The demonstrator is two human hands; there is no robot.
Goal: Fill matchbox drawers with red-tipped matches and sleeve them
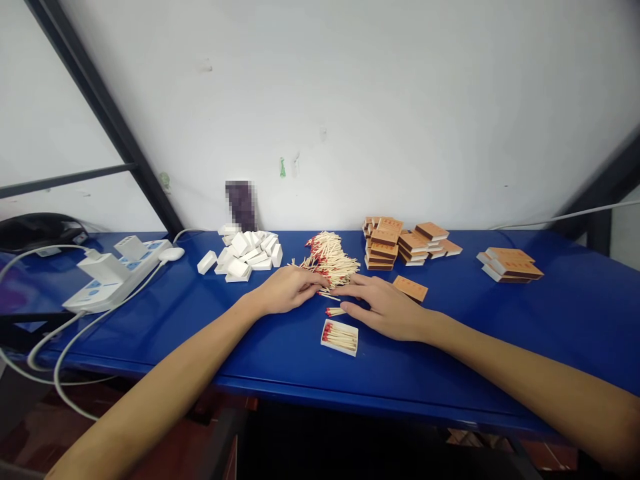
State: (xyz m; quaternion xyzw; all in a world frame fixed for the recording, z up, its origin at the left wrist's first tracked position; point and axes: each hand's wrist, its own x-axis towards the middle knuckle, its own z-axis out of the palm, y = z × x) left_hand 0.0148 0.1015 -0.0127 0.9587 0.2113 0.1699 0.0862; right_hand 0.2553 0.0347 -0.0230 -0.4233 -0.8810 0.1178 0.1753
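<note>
Red-tipped wooden matches lie in a loose pile (333,257) in the middle of the blue table. My left hand (287,290) rests at the pile's front left, its fingers pressed together with their tips on a few matches. From the right, my right hand (380,307) reaches to the same front edge, index finger stretched out and thumb apart. Its thumb is close to a small bundle of matches (334,311) on the table. Nearer to me sits a white matchbox tray (340,349) holding several matches, heads to the left.
White matchbox trays (247,250) are heaped at the back left. Orange-brown matchbox sleeves (385,237) stand stacked at the back right, with one single sleeve (410,289) behind my right hand and more sleeves (513,263) farther right. A power strip (107,283) with cables lies at the left.
</note>
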